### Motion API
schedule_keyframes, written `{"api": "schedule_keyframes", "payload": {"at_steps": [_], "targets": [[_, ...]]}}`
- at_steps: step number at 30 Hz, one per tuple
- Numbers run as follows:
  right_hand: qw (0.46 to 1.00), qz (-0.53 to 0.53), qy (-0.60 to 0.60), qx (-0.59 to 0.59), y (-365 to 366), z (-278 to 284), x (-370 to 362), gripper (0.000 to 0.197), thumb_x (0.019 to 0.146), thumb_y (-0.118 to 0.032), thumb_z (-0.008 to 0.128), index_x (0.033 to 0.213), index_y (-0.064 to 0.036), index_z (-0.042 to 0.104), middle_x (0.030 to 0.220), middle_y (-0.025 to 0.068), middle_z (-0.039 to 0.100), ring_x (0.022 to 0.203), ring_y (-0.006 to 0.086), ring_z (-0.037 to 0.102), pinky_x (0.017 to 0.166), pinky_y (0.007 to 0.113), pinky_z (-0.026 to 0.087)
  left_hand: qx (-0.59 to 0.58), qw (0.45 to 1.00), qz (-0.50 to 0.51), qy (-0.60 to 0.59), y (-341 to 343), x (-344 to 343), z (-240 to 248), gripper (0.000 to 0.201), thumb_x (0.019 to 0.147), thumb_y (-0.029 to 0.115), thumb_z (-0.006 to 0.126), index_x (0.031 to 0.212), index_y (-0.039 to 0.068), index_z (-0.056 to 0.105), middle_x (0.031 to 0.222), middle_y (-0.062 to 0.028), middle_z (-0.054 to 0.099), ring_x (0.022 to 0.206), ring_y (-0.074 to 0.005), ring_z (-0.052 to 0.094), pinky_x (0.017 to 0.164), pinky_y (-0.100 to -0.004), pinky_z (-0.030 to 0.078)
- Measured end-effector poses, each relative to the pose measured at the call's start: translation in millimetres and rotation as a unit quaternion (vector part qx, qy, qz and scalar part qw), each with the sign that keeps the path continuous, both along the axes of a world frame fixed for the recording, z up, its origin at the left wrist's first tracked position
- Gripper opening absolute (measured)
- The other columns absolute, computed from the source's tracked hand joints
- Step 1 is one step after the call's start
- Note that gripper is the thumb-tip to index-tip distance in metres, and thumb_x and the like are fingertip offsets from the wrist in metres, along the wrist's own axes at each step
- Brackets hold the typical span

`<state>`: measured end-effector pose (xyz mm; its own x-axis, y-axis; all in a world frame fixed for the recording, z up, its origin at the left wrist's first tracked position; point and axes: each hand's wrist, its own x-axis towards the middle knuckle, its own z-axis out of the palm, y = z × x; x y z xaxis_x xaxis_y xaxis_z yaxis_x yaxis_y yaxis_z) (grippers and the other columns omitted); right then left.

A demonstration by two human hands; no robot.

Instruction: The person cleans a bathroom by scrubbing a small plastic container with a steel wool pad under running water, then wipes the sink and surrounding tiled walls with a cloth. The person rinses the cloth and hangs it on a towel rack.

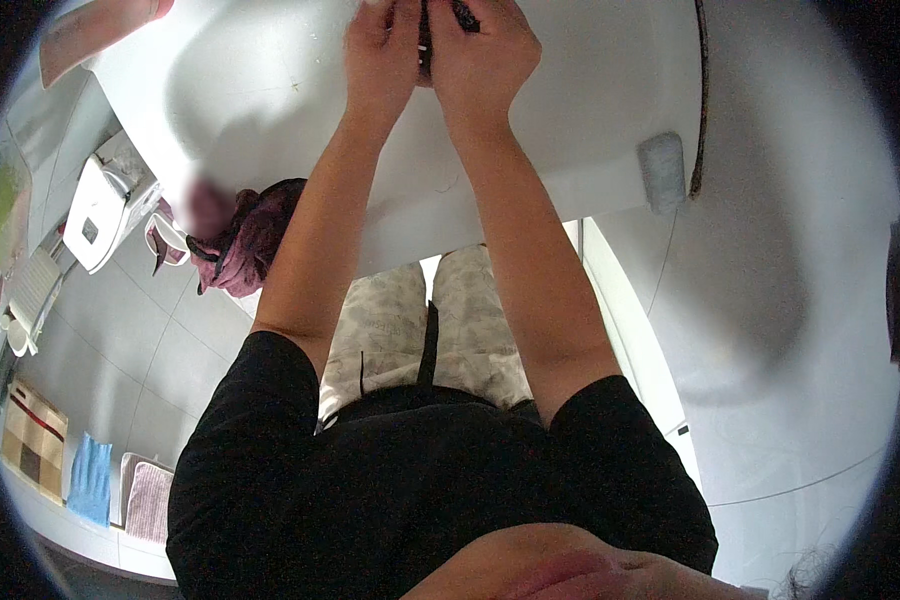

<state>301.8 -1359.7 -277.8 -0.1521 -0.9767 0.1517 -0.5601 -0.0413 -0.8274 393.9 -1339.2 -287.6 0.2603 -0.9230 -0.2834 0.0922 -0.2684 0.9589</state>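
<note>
Both my arms reach forward over a white washbasin (580, 190). My left hand (380, 45) and my right hand (485, 55) are close together at the top edge of the view, fingers bent and closed. Between them shows a dark, wet-looking thing (425, 60), gripped from both sides. Its kind cannot be made out, since my hands cover most of it and the upper edge cuts off the fingertips.
A crumpled purple cloth (253, 238) hangs over the basin's near left edge. On the right rim lies a grey, sponge-like block (661, 172). A pinkish tube-shaped thing (95, 38) is at the upper left. Farther left are a white lidded fixture (95, 215) and a blue cloth (90, 480).
</note>
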Motion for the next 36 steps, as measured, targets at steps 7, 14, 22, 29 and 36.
{"api": "schedule_keyframes", "payload": {"at_steps": [7, 14, 22, 29, 36], "targets": [[0.978, 0.129, -0.163, -0.024, -1.4, -17.8, 1.0, 0.015, 0.093, -0.013, 0.071, 0.105, -0.0049, 0.079, 0.09, 0.013, 0.074, 0.077, 0.0266, 0.072, 0.07, 0.034, 0.057, -0.086, 0.991, 0.048, -0.092, -1.6, 19.7, -20.1, 0.041, 0.111, 0.031, 0.048, 0.14, 0.004, 0.059, 0.112, -0.0102, 0.07, 0.089, -0.0165, 0.068, 0.075, -0.03, 0.057], [0.996, 0.023, -0.04, 0.071, 4.0, 1.9, 3.4, 0.017, 0.092, -0.012, 0.072, 0.106, -0.0061, 0.079, 0.086, 0.0127, 0.072, 0.075, 0.0268, 0.07, 0.069, 0.035, 0.056, -0.005, 0.998, 0.055, 0.005, 9.3, 9.3, -13.8, 0.046, 0.111, 0.036, 0.049, 0.142, 0.004, 0.057, 0.116, -0.0068, 0.069, 0.095, -0.0132, 0.066, 0.08, -0.0276, 0.056], [0.995, 0.035, -0.098, 0.001, 2.3, -0.4, 5.2, 0.016, 0.093, -0.016, 0.073, 0.105, -0.0068, 0.079, 0.085, 0.0131, 0.072, 0.074, 0.0266, 0.07, 0.07, 0.035, 0.056, 0.039, 0.993, 0.026, -0.111, 7.0, 3.1, -4.2, 0.042, 0.111, 0.031, 0.045, 0.14, 0.003, 0.058, 0.115, -0.0093, 0.07, 0.096, -0.017, 0.067, 0.083, -0.0301, 0.055], [0.997, 0.006, -0.059, 0.057, 2.8, -6.8, 3.2, 0.017, 0.095, -0.018, 0.072, 0.103, -0.004, 0.078, 0.088, 0.0143, 0.074, 0.076, 0.0261, 0.071, 0.071, 0.035, 0.056, -0.051, 0.994, 0.077, -0.056, 5.5, 1.7, -22.6, 0.041, 0.111, 0.032, 0.047, 0.139, 0.003, 0.059, 0.118, -0.0112, 0.07, 0.1, -0.0198, 0.068, 0.088, -0.0329, 0.055], [0.958, -0.001, -0.247, 0.146, -3.6, -7.6, 6.7, 0.015, 0.095, -0.013, 0.071, 0.104, -0.0026, 0.077, 0.09, 0.0109, 0.074, 0.078, 0.0228, 0.071, 0.073, 0.031, 0.056, -0.093, 0.974, 0.038, -0.201, 1.0, -1.4, -10.5, 0.042, 0.111, 0.033, 0.048, 0.139, 0.005, 0.059, 0.117, -0.0124, 0.069, 0.103, -0.0206, 0.067, 0.089, -0.0335, 0.054]]}}
